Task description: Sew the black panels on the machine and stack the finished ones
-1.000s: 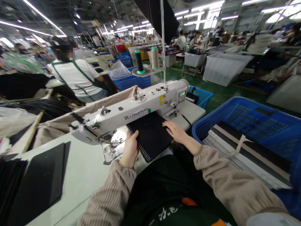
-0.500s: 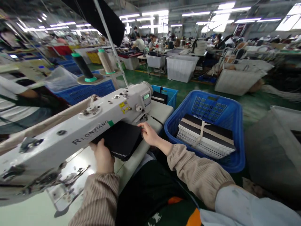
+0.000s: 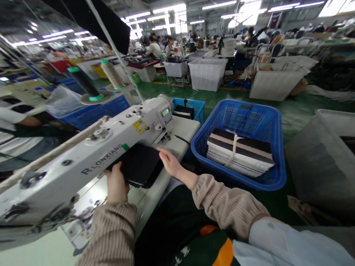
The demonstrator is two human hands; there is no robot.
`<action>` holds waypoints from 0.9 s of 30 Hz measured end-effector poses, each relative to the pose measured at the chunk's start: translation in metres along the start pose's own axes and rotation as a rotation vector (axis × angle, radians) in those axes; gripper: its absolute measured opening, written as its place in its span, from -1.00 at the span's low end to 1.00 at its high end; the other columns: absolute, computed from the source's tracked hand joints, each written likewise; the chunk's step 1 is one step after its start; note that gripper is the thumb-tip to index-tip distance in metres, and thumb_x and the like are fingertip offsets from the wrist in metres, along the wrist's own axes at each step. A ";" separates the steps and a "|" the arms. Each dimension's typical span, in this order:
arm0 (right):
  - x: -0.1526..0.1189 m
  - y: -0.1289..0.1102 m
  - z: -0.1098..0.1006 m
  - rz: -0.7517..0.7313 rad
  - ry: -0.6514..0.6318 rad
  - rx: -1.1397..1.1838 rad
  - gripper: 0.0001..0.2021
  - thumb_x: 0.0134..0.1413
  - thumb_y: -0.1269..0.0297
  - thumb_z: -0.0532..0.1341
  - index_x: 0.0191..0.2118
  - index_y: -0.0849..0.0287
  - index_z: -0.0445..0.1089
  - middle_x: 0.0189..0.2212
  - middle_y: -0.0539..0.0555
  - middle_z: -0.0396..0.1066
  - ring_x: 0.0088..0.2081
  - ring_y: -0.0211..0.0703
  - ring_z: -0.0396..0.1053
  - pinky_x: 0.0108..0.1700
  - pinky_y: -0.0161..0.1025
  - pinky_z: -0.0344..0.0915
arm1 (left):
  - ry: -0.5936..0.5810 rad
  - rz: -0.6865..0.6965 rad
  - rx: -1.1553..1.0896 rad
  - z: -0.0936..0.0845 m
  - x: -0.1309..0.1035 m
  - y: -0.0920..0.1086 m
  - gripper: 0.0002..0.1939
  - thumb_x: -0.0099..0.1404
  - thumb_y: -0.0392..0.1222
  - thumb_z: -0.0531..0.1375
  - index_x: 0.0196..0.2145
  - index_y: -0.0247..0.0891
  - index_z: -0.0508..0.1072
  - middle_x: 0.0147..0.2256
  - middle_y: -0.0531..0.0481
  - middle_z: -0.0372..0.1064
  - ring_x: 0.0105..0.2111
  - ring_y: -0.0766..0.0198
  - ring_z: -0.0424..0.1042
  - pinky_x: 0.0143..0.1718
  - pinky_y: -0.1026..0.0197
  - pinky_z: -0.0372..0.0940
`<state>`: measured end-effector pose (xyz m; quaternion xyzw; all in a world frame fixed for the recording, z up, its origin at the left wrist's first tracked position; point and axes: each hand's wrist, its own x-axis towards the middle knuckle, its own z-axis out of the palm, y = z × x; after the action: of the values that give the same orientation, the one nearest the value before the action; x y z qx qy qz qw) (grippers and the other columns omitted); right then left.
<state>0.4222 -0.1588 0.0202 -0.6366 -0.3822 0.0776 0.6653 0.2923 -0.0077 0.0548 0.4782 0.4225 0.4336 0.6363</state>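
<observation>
A stack of black panels (image 3: 142, 164) lies on the sewing table, partly under the arm of the white sewing machine (image 3: 116, 138). My left hand (image 3: 116, 183) grips the stack's left edge, thumb on top, with its other fingers partly hidden. At the stack's right corner is my right hand (image 3: 170, 162), its fingertips closed against the edge. To the right, a blue basket (image 3: 280, 147) holds a bundle of black, beige and white pieces (image 3: 240, 153) tied with a pale strip.
Behind the machine stand a smaller light-blue crate (image 3: 202, 111) and two thread cones (image 3: 85, 83). A grey bin (image 3: 318, 162) is at the far right. Another person's arm (image 3: 27, 120) shows at the left edge. White bins stand further back.
The view has shifted, so the machine, basket and both hands appear slightly further left. Both hands remain at the black stack, with the right fingers a little straighter.
</observation>
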 end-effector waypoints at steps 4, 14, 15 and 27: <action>-0.012 -0.021 -0.006 -0.132 -0.045 -0.109 -0.48 0.32 0.17 0.00 0.33 0.17 0.07 0.30 0.22 0.13 0.31 -0.08 0.07 0.33 -0.01 0.03 | 0.009 -0.007 -0.053 -0.029 -0.018 0.000 -0.66 0.23 -0.19 0.19 -0.01 -0.10 0.36 0.03 0.01 0.35 0.14 0.26 0.30 0.23 0.13 0.17; 0.004 -0.041 -0.008 -0.690 -0.773 -0.669 -0.64 0.32 0.37 0.01 0.12 0.18 0.38 0.08 0.20 0.43 0.12 -0.04 0.33 0.17 0.00 0.27 | -0.118 -0.257 -0.173 -0.135 -0.149 -0.024 -0.65 0.24 -0.16 0.27 -0.04 -0.34 0.47 -0.03 -0.22 0.44 -0.16 0.19 0.52 0.05 0.06 0.35; 0.007 -0.042 -0.009 -0.689 -0.772 -0.704 -0.69 0.32 0.31 0.05 0.06 0.15 0.43 0.01 0.21 0.47 0.06 0.00 0.37 0.11 0.01 0.32 | -0.129 -0.274 -0.210 -0.140 -0.154 -0.024 -0.66 0.26 -0.17 0.26 -0.04 -0.35 0.47 -0.05 -0.23 0.46 -0.18 0.20 0.52 0.05 0.07 0.36; -0.115 -0.169 0.020 -0.677 -1.426 -0.123 -0.61 0.32 0.19 0.11 0.23 -0.07 0.29 -0.08 0.09 0.55 -0.09 -0.15 0.49 0.00 -0.14 0.36 | -0.317 -0.356 -0.378 -0.169 -0.151 0.018 -0.50 0.27 0.04 0.27 0.04 -0.33 0.44 -0.07 -0.24 0.50 -0.09 -0.01 0.52 -0.05 0.02 0.43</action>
<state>0.2651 -0.2412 0.1239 -0.3180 -0.8929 0.2387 0.2112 0.0889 -0.1079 0.0593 0.3312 0.3069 0.3060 0.8381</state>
